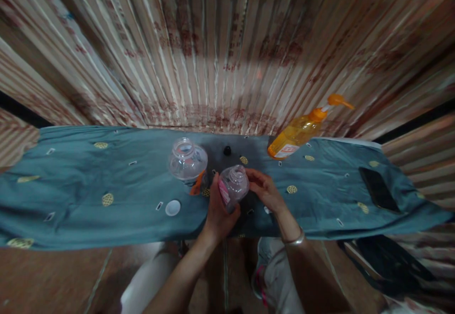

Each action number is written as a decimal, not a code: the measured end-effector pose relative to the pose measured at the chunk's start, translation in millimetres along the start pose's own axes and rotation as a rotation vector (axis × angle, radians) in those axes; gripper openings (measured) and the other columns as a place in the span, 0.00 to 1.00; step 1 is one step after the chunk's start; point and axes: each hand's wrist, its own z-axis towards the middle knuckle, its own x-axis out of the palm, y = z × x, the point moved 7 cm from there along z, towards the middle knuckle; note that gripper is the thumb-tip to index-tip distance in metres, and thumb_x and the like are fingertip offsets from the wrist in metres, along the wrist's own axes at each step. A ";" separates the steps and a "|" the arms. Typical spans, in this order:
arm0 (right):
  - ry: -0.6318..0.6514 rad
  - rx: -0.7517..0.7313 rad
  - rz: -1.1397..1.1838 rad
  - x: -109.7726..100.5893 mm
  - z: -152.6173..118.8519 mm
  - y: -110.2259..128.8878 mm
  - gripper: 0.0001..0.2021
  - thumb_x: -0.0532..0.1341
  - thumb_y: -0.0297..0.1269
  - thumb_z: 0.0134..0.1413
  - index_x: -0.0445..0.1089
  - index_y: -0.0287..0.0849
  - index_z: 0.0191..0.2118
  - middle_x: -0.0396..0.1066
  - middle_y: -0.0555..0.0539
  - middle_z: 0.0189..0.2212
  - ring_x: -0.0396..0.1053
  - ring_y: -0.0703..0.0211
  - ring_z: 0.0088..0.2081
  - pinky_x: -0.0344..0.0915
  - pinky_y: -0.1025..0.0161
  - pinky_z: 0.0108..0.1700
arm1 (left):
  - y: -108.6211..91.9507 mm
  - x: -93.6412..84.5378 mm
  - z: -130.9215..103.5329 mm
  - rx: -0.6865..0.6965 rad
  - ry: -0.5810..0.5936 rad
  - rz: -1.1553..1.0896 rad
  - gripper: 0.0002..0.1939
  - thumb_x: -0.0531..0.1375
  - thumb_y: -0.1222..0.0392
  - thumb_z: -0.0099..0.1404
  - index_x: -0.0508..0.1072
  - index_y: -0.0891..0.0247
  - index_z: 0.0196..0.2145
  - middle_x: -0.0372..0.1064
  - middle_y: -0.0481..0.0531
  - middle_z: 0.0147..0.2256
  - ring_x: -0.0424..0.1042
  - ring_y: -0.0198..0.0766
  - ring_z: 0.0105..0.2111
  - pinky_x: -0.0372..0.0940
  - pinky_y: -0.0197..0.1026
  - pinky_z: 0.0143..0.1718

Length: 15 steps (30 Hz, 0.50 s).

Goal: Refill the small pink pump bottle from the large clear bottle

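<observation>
A small clear bottle (239, 186) with a pink label and an uncapped mouth is tilted in my left hand (221, 212), whose fingers wrap its left side and base. Beside its right side is my right hand (265, 189), fingers bent near the bottle's neck; whether they grip it is hard to tell. To the left stands a larger clear bottle (188, 162), uncapped, with an orange and dark label. A white round lid (173, 207) lies in front of it. Behind the small bottle sits a small black cap (227, 150).
An orange pump bottle (293, 136) stands at the back right of the cloth-covered table (138, 176). A black phone (379, 189) lies near the right end. A striped curtain (213, 48) hangs behind the table. Dark bag-like fabric (394, 262) is below at the right.
</observation>
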 end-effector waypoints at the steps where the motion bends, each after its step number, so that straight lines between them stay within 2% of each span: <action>1: 0.047 0.005 -0.001 3.1 -4.1 3.3 0.20 0.69 0.45 0.46 0.73 0.52 0.48 0.76 0.50 0.49 0.71 0.49 0.54 0.65 0.51 0.58 | 0.8 0.9 -0.3 0.000 0.001 0.000 0.50 0.62 0.67 0.51 0.42 0.61 0.67 0.50 0.67 0.65 0.51 0.57 0.67 0.49 0.61 0.66; 5: 0.165 -0.012 -0.073 13.8 -22.5 13.3 0.38 0.71 0.47 0.43 0.61 0.54 0.61 0.65 0.48 0.60 0.59 0.49 0.63 0.55 0.49 0.65 | 2.9 4.3 -2.8 0.018 0.013 -0.007 0.52 0.63 0.61 0.54 0.35 0.61 0.67 0.44 0.69 0.68 0.47 0.57 0.68 0.47 0.62 0.66; 7: 0.148 -0.037 -0.135 19.4 -30.4 14.7 0.46 0.73 0.49 0.40 0.54 0.53 0.65 0.60 0.46 0.63 0.56 0.49 0.65 0.53 0.48 0.66 | 1.8 6.2 -4.9 0.038 0.027 -0.012 0.54 0.65 0.56 0.54 0.33 0.60 0.67 0.41 0.70 0.68 0.45 0.58 0.69 0.47 0.62 0.67; 9: 0.064 -0.060 -0.219 24.4 -36.6 12.8 0.51 0.74 0.48 0.37 0.50 0.51 0.67 0.59 0.44 0.64 0.56 0.47 0.65 0.52 0.48 0.67 | -0.8 8.4 -7.5 0.061 0.044 -0.017 0.56 0.66 0.52 0.54 0.32 0.60 0.67 0.39 0.70 0.69 0.44 0.57 0.69 0.47 0.61 0.67; 12: -0.101 -0.093 -0.340 31.6 -43.8 5.4 0.49 0.74 0.48 0.37 0.54 0.45 0.65 0.66 0.41 0.58 0.64 0.45 0.59 0.58 0.47 0.63 | -5.7 11.0 -12.1 0.092 0.069 -0.021 0.57 0.66 0.50 0.55 0.31 0.61 0.68 0.37 0.70 0.69 0.42 0.55 0.69 0.46 0.59 0.67; 15: -0.168 -0.101 -0.350 38.3 -47.3 -5.5 0.34 0.69 0.49 0.45 0.64 0.42 0.57 0.73 0.41 0.50 0.71 0.47 0.51 0.66 0.50 0.55 | -8.9 10.9 -17.1 0.117 0.089 -0.013 0.56 0.65 0.54 0.55 0.31 0.61 0.68 0.35 0.68 0.70 0.39 0.53 0.70 0.44 0.58 0.68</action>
